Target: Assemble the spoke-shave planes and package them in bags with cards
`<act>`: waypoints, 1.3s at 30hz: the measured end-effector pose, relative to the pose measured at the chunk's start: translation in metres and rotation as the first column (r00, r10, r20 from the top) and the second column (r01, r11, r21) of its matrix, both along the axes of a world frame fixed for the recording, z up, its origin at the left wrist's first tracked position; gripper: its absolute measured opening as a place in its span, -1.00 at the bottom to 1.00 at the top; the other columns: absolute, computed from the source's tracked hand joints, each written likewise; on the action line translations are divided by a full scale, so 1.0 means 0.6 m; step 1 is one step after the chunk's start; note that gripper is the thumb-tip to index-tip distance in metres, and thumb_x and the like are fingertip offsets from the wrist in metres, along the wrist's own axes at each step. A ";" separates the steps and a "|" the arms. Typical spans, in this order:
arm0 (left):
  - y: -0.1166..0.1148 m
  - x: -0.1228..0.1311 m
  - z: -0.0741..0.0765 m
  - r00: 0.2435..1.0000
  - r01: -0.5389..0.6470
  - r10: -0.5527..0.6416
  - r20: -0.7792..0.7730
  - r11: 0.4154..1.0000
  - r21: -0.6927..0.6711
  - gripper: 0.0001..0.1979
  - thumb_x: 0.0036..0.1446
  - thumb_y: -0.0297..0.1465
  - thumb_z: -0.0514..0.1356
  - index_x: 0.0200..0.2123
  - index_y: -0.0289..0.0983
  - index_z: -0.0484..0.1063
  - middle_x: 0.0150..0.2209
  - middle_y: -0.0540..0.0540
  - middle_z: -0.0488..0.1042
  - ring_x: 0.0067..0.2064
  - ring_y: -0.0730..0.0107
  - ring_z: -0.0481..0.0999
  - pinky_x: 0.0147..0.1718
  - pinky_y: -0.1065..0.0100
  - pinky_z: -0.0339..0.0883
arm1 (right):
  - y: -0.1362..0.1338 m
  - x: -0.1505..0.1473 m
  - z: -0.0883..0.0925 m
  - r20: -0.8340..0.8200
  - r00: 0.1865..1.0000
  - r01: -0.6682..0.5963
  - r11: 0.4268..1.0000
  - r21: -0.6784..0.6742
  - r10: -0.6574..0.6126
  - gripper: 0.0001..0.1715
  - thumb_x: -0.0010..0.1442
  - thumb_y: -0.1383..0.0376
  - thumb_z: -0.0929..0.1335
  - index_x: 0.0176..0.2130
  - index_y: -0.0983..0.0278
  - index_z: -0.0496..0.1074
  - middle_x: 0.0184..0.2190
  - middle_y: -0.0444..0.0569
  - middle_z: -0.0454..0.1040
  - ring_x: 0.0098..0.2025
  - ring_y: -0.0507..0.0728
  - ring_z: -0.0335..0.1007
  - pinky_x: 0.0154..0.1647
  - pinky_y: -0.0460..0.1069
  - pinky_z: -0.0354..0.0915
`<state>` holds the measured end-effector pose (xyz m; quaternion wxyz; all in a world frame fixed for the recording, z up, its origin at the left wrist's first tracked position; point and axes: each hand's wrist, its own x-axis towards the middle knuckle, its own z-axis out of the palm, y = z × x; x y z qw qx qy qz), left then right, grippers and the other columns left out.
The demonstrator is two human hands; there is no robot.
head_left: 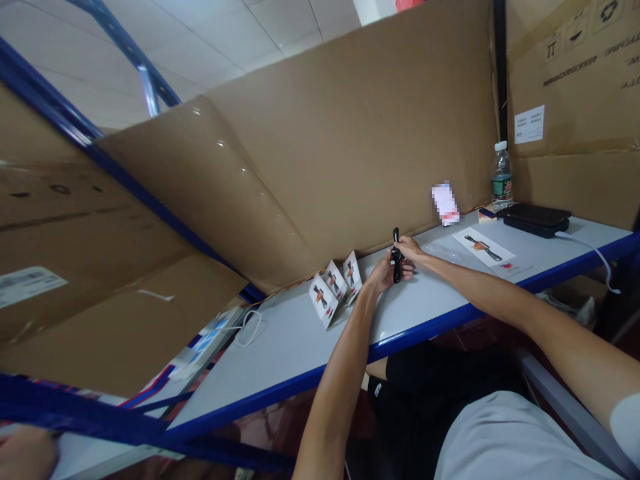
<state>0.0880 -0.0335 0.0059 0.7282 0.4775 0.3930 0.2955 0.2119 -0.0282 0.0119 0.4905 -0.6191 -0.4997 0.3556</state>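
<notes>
A black two-armed tool (pixel 397 270) is held upright over the grey table (pixel 285 347). My left hand (pixel 383 272) is wrapped round its middle and lower part from the left. From the right, my right hand (pixel 411 248) touches the tool near its middle with closed fingers. Just left of my hands, folded picture cards (pixel 325 300) stand in a zigzag on the table. A flat printed sheet (pixel 483 247) showing a black tool lies to the right, beside a clear plastic bag (pixel 443 252).
At the back right stand a water bottle (pixel 501 177) and a black device (pixel 535 217) with a white cable (pixel 595 250). A blurred phone-like item (pixel 445 203) leans on the cardboard wall (pixel 350 133). Another person's hand (pixel 27 453) shows at the lower left.
</notes>
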 end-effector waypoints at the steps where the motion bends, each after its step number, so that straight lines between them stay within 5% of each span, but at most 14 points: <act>1: -0.001 -0.001 0.004 1.000 0.010 -0.009 0.013 1.000 -0.014 -0.41 0.43 -0.02 -0.21 -0.14 -0.34 0.41 -0.49 -0.15 0.48 -0.57 0.36 0.46 -0.57 0.38 0.37 | -0.001 0.000 0.001 -0.020 1.000 -0.001 1.000 0.006 0.001 -0.81 0.40 0.21 0.29 -0.21 0.25 0.42 -0.41 -0.14 0.52 -0.56 -0.04 0.34 -0.53 -0.16 0.27; 9: 0.000 -0.006 0.008 0.990 -0.141 0.141 0.010 0.990 -0.009 -0.49 0.41 0.02 -0.14 -0.36 -0.25 0.27 -0.64 0.11 0.12 -0.74 0.63 -0.04 -0.76 0.58 -0.21 | -0.005 0.005 0.010 0.017 0.999 -0.048 0.999 0.016 0.048 -0.84 0.36 0.29 0.31 -0.29 0.26 0.41 -0.33 -0.12 0.59 -0.40 0.00 0.50 -0.41 -0.16 0.33; 12: -0.001 -0.004 0.005 0.967 -0.249 0.253 -0.023 0.963 0.106 -0.51 0.40 0.01 -0.08 -0.36 -0.26 0.30 -0.65 0.12 0.13 -0.73 0.65 -0.03 -0.74 0.57 -0.22 | -0.013 0.005 0.016 0.182 0.983 0.021 0.998 0.067 -0.033 -0.89 0.34 0.27 0.34 -0.20 0.25 0.46 -0.21 -0.04 0.62 -0.24 0.07 0.54 -0.30 -0.12 0.33; 15: -0.001 -0.006 0.006 0.941 -0.321 0.334 -0.057 0.933 0.163 -0.52 0.39 -0.01 -0.05 -0.35 -0.27 0.33 -0.67 0.12 0.14 -0.74 0.64 -0.03 -0.74 0.54 -0.22 | -0.023 0.001 0.019 0.472 0.869 0.067 0.981 0.180 -0.146 -0.82 0.36 0.21 0.33 -0.13 0.23 0.49 -0.10 0.02 0.62 -0.07 0.14 0.52 -0.19 -0.08 0.28; 17: 0.001 -0.008 0.007 0.935 -0.337 0.349 -0.053 0.927 0.163 -0.53 0.38 -0.03 -0.05 -0.36 -0.26 0.34 -0.68 0.11 0.15 -0.74 0.62 -0.03 -0.75 0.52 -0.22 | -0.027 -0.003 0.019 0.573 0.812 0.011 0.985 0.175 -0.111 -0.73 0.41 0.18 0.27 -0.17 0.22 0.51 -0.12 0.01 0.63 -0.08 0.14 0.52 -0.19 -0.08 0.25; 20: 0.004 -0.009 0.010 0.927 -0.358 0.372 -0.053 0.918 0.170 -0.54 0.40 -0.06 -0.10 -0.38 -0.25 0.31 -0.68 0.11 0.16 -0.74 0.61 -0.02 -0.75 0.52 -0.20 | -0.033 -0.010 0.014 0.623 0.782 -0.079 0.986 0.144 -0.028 -0.67 0.43 0.15 0.24 -0.18 0.22 0.53 -0.14 0.00 0.63 -0.11 0.13 0.52 -0.23 -0.08 0.23; 25: 0.001 -0.004 0.007 0.931 -0.352 0.363 -0.043 0.921 0.167 -0.51 0.42 -0.01 -0.13 -0.40 -0.23 0.25 -0.67 0.09 0.20 -0.74 0.62 0.04 -0.74 0.55 -0.15 | -0.047 -0.011 0.013 0.687 0.721 -0.109 0.966 0.236 -0.086 -0.65 0.42 0.18 0.26 0.13 0.19 0.39 -0.09 0.02 0.61 -0.04 0.18 0.51 -0.13 -0.06 0.26; 33: -0.004 0.005 0.001 0.948 -0.307 0.315 -0.037 0.940 0.147 -0.47 0.36 0.09 -0.05 -0.43 -0.22 0.23 -0.66 0.08 0.21 -0.73 0.63 0.06 -0.76 0.56 -0.18 | -0.046 -0.010 0.005 0.757 0.653 -0.190 0.971 0.143 0.016 -0.67 0.36 0.32 0.28 0.09 0.19 0.41 -0.06 0.07 0.61 -0.01 0.22 0.53 -0.11 -0.03 0.29; 39: 0.002 0.003 0.000 0.930 -0.355 0.364 -0.045 0.924 0.144 -0.51 0.39 0.05 -0.07 -0.41 -0.21 0.19 -0.69 0.13 0.12 -0.73 0.60 0.07 -0.75 0.57 -0.13 | -0.054 -0.014 -0.002 0.768 0.635 -0.286 0.949 0.135 0.082 -0.67 0.34 0.22 0.30 0.08 0.21 0.40 -0.06 0.09 0.61 -0.05 0.25 0.54 -0.18 -0.03 0.29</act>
